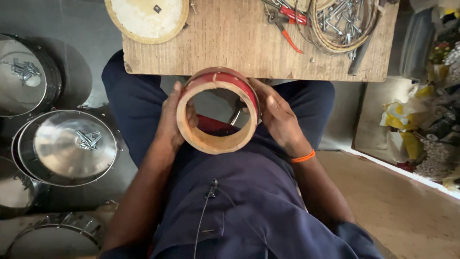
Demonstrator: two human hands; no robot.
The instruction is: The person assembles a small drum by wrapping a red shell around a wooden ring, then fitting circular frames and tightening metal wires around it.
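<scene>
Red-painted wooden drum shell (218, 110), an open ring with a bare inner wall, is held over the lap just below the near edge of the wooden desk (239, 43). Left hand (175, 117) and right hand (278, 117) clamp its opposite sides. Pliers (286, 21) and a hoop of bolts (342, 24) lie at the desk's far right corner; metal drums (67, 146) stand on the floor to the left.

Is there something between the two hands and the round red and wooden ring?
No. Both hands already touch the ring: the left hand on its left side, the right hand on its right side. Nothing visible lies between them.
</scene>
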